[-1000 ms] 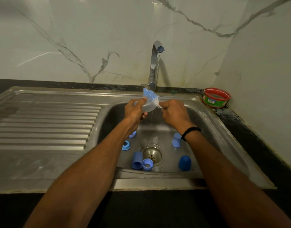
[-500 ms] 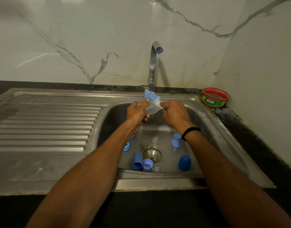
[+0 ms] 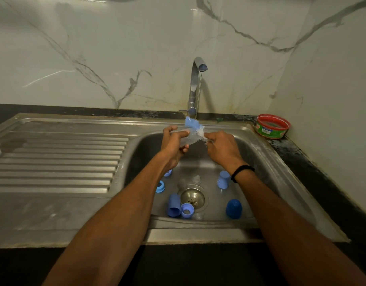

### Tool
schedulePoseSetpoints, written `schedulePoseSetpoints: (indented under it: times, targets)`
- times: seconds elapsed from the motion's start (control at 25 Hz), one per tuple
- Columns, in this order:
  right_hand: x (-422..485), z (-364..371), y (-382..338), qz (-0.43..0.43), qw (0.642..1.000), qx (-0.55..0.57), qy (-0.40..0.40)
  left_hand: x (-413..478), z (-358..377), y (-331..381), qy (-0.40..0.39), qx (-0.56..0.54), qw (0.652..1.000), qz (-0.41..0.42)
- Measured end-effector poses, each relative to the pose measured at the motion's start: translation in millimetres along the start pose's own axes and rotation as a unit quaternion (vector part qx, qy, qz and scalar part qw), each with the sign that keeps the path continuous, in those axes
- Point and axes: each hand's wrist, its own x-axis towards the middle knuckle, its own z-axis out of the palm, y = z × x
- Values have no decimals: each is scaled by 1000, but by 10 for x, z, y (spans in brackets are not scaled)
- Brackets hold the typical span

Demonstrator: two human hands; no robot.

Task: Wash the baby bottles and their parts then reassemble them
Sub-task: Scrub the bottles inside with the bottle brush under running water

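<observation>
Barely changed from a second ago: brush [image 3: 193, 125] bristles still at the bottle [image 3: 191, 138] mouth, so scrubbing goes on and reassembly is far off. Left hand [image 3: 173, 144] is wrapped round the clear bottle and right hand [image 3: 220, 147] pinches the brush. Both are raised at the sink's [image 3: 260, 162] 12 o'clock, under the tap [image 3: 195, 85]. Blue caps [image 3: 233, 208] lie around the drain [image 3: 192, 197].

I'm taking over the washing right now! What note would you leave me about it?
Left hand grips the clear plastic baby bottle over the steel sink.
Right hand holds the blue and white bristle brush against it, under the running chrome tap.
Loose blue plastic parts lie round the drain.
Done: nothing visibly finished.
Left: scrub this bottle, wash the loose parts, reassemble.
</observation>
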Motion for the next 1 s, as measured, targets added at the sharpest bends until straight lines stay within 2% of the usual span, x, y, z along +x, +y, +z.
schedulePoseSetpoints:
  times: [0.32, 0.48, 0.6, 0.72, 1.0]
  targets:
    - [14, -34, 10, 3, 998, 52, 30, 58, 33, -25, 32, 10, 999, 24]
    - [-4, -43, -39, -8, 998, 60, 27, 77, -11, -21, 91, 15, 994, 55]
    - [-12, -38, -66, -21, 997, 41, 55, 24, 52, -2, 69, 24, 996, 56]
    - [-1, -50, -52, -20, 999, 45, 15, 18, 40, 27, 112, 9, 993, 42]
    - [-36, -123, -128, -28, 999, 13, 20, -4, 32, 14, 82, 22, 996, 12]
